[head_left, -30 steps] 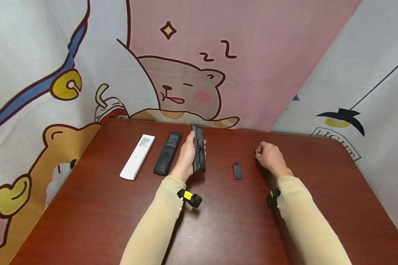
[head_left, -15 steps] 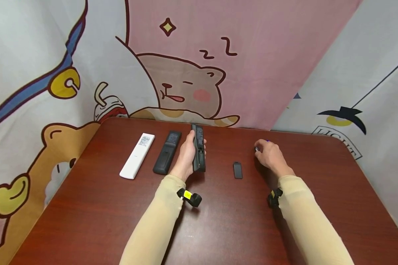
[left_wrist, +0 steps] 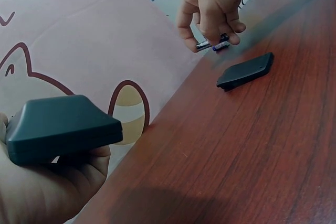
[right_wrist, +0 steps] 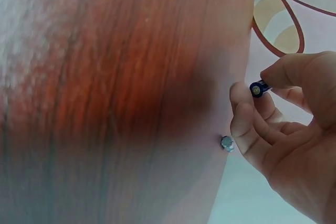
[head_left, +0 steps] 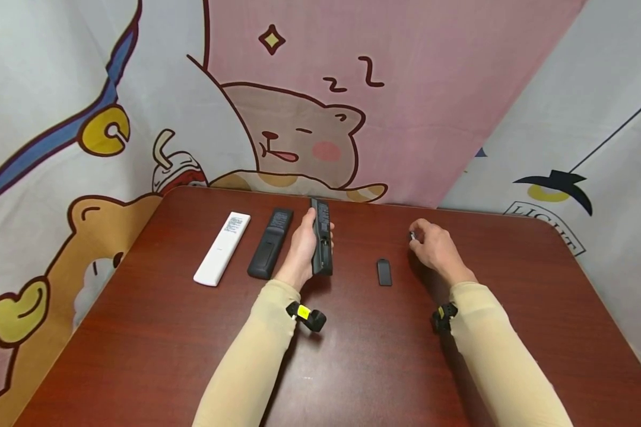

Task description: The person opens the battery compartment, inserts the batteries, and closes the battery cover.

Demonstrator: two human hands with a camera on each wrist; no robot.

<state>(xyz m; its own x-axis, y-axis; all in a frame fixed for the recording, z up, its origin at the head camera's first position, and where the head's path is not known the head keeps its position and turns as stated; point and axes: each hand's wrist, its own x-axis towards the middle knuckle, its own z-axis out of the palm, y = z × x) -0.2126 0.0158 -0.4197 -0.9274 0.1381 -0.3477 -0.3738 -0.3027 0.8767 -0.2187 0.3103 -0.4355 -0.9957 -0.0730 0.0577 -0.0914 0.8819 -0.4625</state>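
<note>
My left hand grips a black remote control above the table, its back turned toward the right and its battery compartment uncovered. In the left wrist view, one end of that remote is near the camera. Toward the table's right, my right hand pinches a small battery between thumb and fingers. Another battery lies on the table close to this hand; the head view mostly hides it. Between the hands lies a small black battery cover.
Left of my left hand, a second black remote lies face down, with a white remote beside it. The brown table meets a cartoon-printed cloth at its back edge.
My right hand has shifted its fingers slightly on the battery, and more of the battery shows. My left hand and its remote stay in place. The head view has tilted a little.
</note>
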